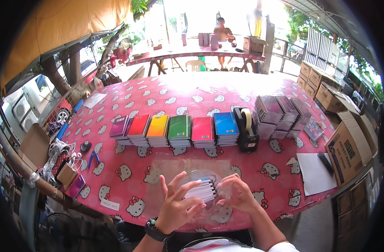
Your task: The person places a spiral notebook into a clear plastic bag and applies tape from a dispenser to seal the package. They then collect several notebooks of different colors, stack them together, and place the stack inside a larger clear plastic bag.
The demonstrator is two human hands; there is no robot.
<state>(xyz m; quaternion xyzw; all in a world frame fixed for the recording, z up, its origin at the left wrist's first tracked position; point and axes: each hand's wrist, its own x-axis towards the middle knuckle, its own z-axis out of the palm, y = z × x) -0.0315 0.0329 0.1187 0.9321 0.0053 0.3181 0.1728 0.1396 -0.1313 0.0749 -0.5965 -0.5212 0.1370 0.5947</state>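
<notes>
A small stack of spiral notebooks [201, 191] lies in front of me, white page edges showing and dark spiral bindings on the right; a bit of blue cover is visible at its top. Clear plastic [211, 172] surrounds it, though its outline is hard to make out. My left hand [177, 203] grips the stack's left side with thumb and fingertips, its index finger raised. At the binding side, my right hand [239, 194] has thumb and index finger curled against the stack and plastic. Beyond stand notebook piles: purple [119, 126], red [139, 125], yellow [158, 126], green [179, 127], pink [203, 128] and blue [226, 124].
A black tape dispenser [247, 134] stands beside plastic-wrapped notebook packs [276, 115]. Right of them are white paper [313, 176], a black marker-like object [325, 163] and an open carton [349, 147]. Blue pens [93, 158] lie left. Another person [222, 33] is at a far table [192, 56].
</notes>
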